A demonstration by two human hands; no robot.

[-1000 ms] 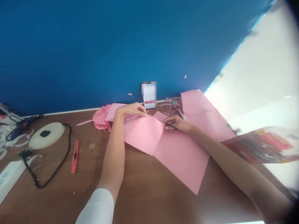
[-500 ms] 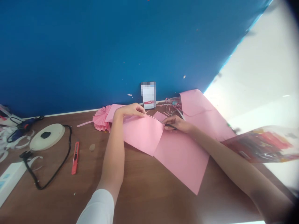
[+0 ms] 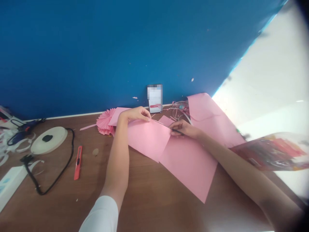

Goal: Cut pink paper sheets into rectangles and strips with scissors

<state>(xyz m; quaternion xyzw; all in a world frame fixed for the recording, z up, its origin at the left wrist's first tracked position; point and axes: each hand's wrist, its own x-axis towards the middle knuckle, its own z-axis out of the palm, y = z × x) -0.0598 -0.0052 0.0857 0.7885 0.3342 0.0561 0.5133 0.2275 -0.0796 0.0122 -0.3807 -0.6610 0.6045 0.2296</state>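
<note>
My left hand [image 3: 138, 113] pinches the upper edge of a pink paper sheet [image 3: 149, 140], its wrist bent over the sheet. In my right hand [image 3: 184, 128] is a pair of scissors [image 3: 178, 131]; part of a black handle shows, and the fingers hide much of the rest. The scissors lie at the sheet's top right edge, their blades toward my left hand. Beneath this sheet is a second pink paper sheet [image 3: 190, 164], flat on the table. A folded pink paper rosette [image 3: 105, 121] sits left of my left hand, partly covered by paper.
A phone [image 3: 154, 98] leans on the blue wall. Pink paper [image 3: 210, 119] and thin strips lie at the back right, near a plastic packet [image 3: 272, 153]. Left on the table [image 3: 145, 199] are a red box cutter [image 3: 77, 162], a round cream device [image 3: 49, 141], a black cable [image 3: 56, 180] and a power strip [image 3: 12, 183].
The view has shifted very slightly. Both hands keep nearly the same places on the paper, and the scissors stay at its upper edge.
</note>
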